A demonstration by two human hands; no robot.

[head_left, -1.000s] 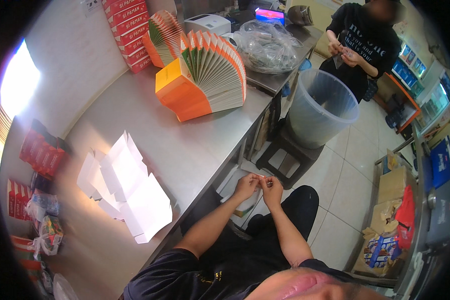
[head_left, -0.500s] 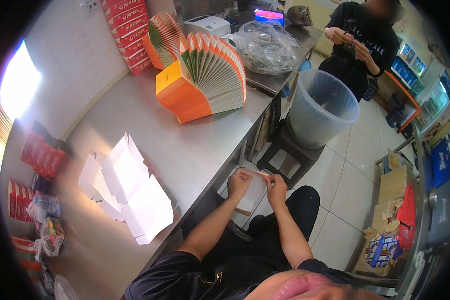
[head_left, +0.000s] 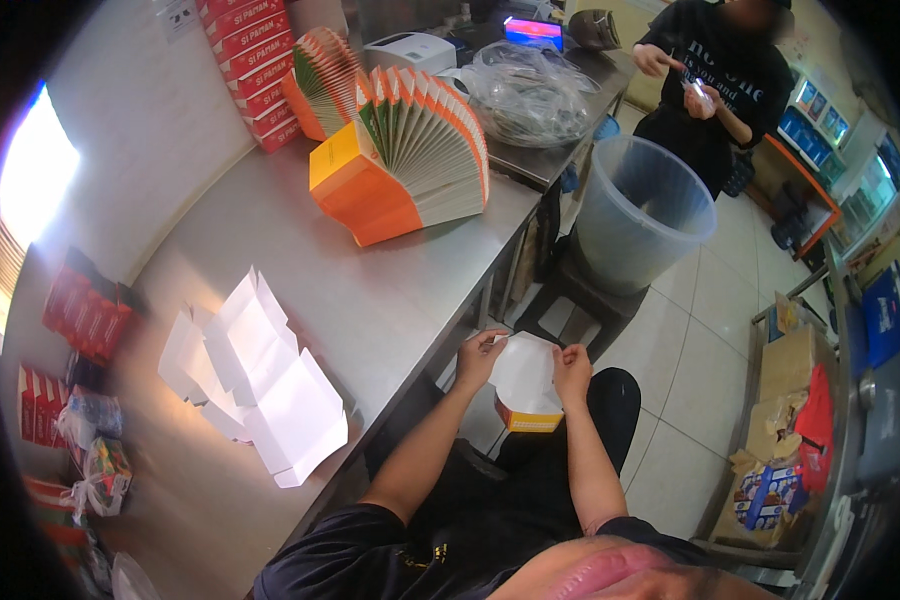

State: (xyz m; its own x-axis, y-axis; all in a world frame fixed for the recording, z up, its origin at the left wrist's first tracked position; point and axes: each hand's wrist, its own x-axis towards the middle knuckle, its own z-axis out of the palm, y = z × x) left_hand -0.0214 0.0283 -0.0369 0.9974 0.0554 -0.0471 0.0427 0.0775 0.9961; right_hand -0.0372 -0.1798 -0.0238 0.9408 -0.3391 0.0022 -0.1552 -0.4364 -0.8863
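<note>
Carton [head_left: 526,368]: a small box of thin card, partly folded and open at the top; it is held between the two hands, off the right edge of the bench [head_left: 390,285] and near the person's right knee.
Carton, inner face: plain white, broad and turned upward, its far part spreading away from the person.
Carton, near wall: standing, its outer side yellow and orange, with a band of pale print too small to make out.
Left hand [head_left: 480,360]: thumb and fingers pinching the carton's far left edge.
Right hand [head_left: 572,376]: fingers bent, pinching the carton's right edge; the exact placing of the thumb cannot be told.
White card [head_left: 305,415]: creased and flapped, lying opened on the near left of the bench, pale side up.
Fanned cartons [head_left: 435,165]: orange, yellow and green, packed in a curved row on the far part of the bench.
</note>
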